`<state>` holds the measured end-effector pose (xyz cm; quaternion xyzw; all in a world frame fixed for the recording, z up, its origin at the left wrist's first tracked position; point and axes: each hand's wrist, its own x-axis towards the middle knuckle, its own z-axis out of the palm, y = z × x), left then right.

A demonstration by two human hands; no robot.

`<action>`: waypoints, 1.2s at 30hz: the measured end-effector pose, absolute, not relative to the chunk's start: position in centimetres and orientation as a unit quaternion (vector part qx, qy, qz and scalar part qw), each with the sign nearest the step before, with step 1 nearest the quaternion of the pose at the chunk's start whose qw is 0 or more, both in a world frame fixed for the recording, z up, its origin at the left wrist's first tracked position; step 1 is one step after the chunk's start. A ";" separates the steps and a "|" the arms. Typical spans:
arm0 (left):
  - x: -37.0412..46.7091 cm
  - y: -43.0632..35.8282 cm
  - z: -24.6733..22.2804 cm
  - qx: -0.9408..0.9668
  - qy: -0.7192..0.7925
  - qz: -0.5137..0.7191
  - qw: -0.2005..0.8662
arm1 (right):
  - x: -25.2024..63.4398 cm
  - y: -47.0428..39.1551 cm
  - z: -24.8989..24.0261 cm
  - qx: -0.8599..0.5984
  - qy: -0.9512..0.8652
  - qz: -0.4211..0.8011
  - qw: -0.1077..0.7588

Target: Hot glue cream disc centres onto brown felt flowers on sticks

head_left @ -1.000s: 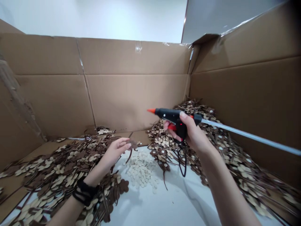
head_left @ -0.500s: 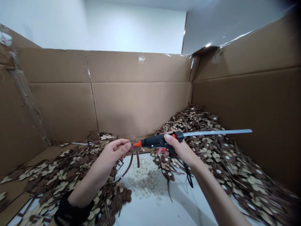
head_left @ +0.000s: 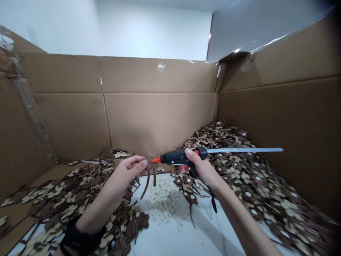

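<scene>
Pinched between the thumb and fingers of my left hand [head_left: 133, 169] is a brown flower piece [head_left: 149, 164] with two dark ribbon tails hanging down. My right hand [head_left: 199, 167] is wrapped round a black glue gun [head_left: 174, 158], whose orange nozzle [head_left: 156, 160] points left and meets the flower's face. A long translucent glue stick [head_left: 245, 150] sticks out of the gun's rear to the right. Below the hands, a heap of small pale discs [head_left: 165, 201] lies on the white surface [head_left: 170, 238].
Brown and cream flower pieces with ribbons [head_left: 66, 199] spread across the left. A taller pile of flowers, some with white dots [head_left: 239, 177], rises at the right. Cardboard walls [head_left: 160, 117] stand behind and on both sides.
The glue gun and right hand have shifted slightly left, and the nozzle reaches a little further over the flower. The flower and its tails have moved slightly left too.
</scene>
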<state>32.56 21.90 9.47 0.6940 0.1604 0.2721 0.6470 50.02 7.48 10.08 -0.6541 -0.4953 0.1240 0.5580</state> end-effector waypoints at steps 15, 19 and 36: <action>32.6 22.7 9.3 0.711 0.190 0.341 0.584 | 48.9 7.6 10.4 -0.688 -0.411 0.048 0.597; 32.7 22.6 9.2 0.725 0.176 0.328 0.579 | 48.7 8.6 9.8 -0.663 -0.417 0.157 0.602; 33.8 22.6 8.3 0.757 0.156 0.300 0.559 | 48.4 9.9 8.6 -0.575 -0.385 0.292 0.661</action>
